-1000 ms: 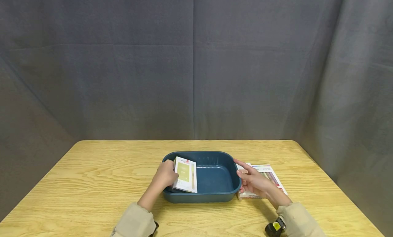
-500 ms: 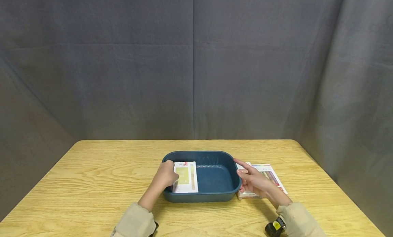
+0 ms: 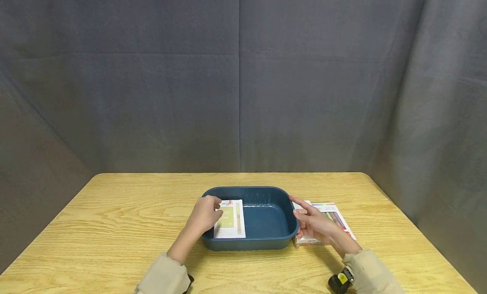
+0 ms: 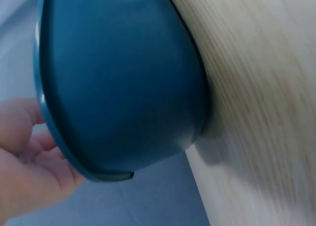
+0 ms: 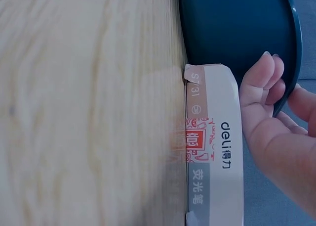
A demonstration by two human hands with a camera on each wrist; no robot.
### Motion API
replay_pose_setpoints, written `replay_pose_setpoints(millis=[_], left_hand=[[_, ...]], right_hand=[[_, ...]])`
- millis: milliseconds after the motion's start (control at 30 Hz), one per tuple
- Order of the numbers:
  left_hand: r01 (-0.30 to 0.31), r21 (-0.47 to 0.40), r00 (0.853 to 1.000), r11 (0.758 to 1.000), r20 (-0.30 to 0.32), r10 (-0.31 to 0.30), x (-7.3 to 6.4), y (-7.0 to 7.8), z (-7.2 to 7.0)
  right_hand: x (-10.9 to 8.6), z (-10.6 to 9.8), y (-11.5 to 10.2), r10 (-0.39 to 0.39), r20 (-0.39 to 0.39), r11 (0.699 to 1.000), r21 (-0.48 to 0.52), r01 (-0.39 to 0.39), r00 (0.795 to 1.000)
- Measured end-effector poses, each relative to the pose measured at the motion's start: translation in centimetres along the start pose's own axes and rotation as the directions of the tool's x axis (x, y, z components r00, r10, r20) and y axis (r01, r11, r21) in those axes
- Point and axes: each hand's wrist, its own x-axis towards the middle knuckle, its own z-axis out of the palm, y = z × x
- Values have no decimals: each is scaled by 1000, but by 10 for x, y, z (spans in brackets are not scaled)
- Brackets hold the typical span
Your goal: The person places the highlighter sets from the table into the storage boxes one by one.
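A white box with a yellow-green panel (image 3: 227, 222) lies flat in the left end of a dark blue plastic basin (image 3: 266, 244). My left hand (image 3: 204, 212) hovers over the basin's left rim, its thumb and fingers apart and loosely bent beside the box, holding nothing. In the left wrist view, the basin's outer wall (image 4: 123, 77) hides the box. At the opposite end, my right hand (image 3: 313, 221) holds the basin's rim, thumb at the edge and fingers against the outer wall. Beneath that hand, a white highlighter box (image 5: 222, 186) sits against the basin.
The highlighter packaging (image 3: 335, 213) with a coloured pen picture lies on the wooden table (image 3: 114, 226), right of the basin. Grey cloth (image 3: 239, 95) hangs behind the table and along both sides.
The box in the basin has gone from tilted to flat. My left hand has let go of it, fingers loosened and lifted slightly. The right hand has stayed at the rim.
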Motion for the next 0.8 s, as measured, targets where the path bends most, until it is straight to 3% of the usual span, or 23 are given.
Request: replay_pose_setpoints(millis=[133,267,500,800], left_hand=[[-65,30,996,997,-67,67,-1,-3,-3],[-52,25,996,998,-75,54,-1,-5,-8],[-14,9,1000,1000,13,14,-3,-12,-18],[13,0,991,1000,130,-13,-7,-17,-33]], right_hand=[[0,0,0,0,0,1000,-6,0,1000],[0,-1,1,8,-10,1000,-15,-8,1000],[1,-2,1,0,7,1000,-15,0,1000],[0,-4,-2,6,6,998,-55,-6,1000]])
